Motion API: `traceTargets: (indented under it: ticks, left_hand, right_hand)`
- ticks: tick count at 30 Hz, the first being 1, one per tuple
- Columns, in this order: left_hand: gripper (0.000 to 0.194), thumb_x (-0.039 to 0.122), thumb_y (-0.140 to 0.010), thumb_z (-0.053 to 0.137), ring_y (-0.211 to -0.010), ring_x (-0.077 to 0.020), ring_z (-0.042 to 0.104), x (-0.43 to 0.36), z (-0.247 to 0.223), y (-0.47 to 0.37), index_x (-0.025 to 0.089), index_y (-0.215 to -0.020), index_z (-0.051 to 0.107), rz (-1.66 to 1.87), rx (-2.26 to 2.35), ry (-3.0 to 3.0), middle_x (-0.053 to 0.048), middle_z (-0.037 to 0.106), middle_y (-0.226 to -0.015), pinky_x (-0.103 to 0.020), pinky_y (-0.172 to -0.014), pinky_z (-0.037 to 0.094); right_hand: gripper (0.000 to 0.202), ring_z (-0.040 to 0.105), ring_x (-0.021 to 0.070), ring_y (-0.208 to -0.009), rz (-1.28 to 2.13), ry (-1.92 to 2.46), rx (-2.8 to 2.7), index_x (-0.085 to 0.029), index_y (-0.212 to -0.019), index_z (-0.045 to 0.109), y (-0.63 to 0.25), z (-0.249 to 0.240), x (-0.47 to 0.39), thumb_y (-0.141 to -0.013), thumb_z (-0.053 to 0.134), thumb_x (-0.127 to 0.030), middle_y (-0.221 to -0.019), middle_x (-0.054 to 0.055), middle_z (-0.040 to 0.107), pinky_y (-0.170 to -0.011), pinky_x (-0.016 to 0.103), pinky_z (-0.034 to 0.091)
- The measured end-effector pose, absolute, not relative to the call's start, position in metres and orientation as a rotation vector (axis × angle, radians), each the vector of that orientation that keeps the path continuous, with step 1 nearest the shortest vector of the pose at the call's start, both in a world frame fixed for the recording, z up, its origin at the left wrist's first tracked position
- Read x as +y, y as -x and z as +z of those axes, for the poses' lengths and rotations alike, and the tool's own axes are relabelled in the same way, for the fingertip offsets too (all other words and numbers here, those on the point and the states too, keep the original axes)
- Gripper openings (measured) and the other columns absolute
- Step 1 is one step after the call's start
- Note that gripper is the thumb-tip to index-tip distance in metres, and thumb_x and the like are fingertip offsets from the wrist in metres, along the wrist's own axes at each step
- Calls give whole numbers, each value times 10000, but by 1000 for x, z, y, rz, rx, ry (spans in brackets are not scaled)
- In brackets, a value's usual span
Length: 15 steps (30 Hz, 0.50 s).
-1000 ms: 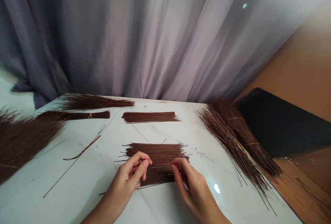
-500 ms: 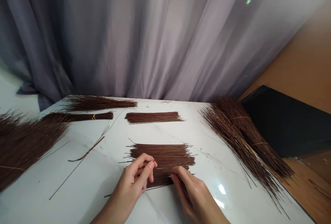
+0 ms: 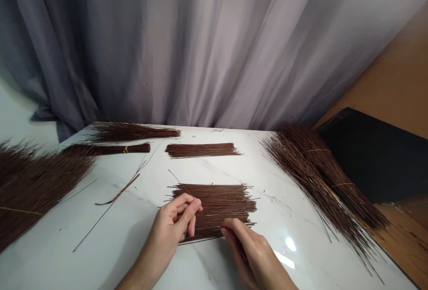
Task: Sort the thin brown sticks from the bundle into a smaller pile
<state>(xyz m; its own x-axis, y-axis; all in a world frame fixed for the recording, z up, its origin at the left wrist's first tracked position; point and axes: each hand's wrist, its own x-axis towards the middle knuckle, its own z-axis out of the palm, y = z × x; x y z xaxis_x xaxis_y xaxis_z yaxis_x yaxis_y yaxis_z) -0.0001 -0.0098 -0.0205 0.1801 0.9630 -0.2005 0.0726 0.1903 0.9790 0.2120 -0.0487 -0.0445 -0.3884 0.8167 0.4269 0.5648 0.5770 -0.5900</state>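
Observation:
My left hand (image 3: 174, 221) is closed in a pinch over the left part of a flat layer of thin brown sticks (image 3: 220, 198). One thin brown stick (image 3: 177, 180) slants from the upper left into its fingertips. Along the same line, lower right, the thumb and forefinger of my right hand (image 3: 245, 245) are pinched together, seemingly on that stick's other end; its part between the hands is hard to tell from the sticks beneath. Both hands hover at the near edge of the layer, whose sticks lie crosswise with uneven ends.
Behind lies a neat narrow stick bundle (image 3: 202, 150). Long bristly bundles (image 3: 310, 169) tied with yellow bands lie at right, another big one (image 3: 40, 192) at left. A tied bundle (image 3: 138, 148) and loose strands (image 3: 117, 196) lie left on the white table (image 3: 110, 254). A grey curtain (image 3: 200, 49) hangs behind.
The slanting stick now shows a longer stretch up and left of my left hand. Both hands stay pinched in nearly the same places. The view has shifted slightly.

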Motion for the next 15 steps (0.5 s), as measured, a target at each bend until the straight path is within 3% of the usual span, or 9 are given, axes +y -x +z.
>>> traceTargets:
  ticks: [15]
  left_hand:
    - [466, 641, -895, 647, -447, -48, 210, -10, -30, 1, 176, -865, 629, 917, 1109, -1108, 75, 465, -528, -160, -406, 151]
  right_hand:
    - [136, 562, 115, -652, 506, 1174, -2063, -232, -1079, 490, -206, -43, -51, -1065, 372, -164, -840, 6, 617, -588, 220, 430]
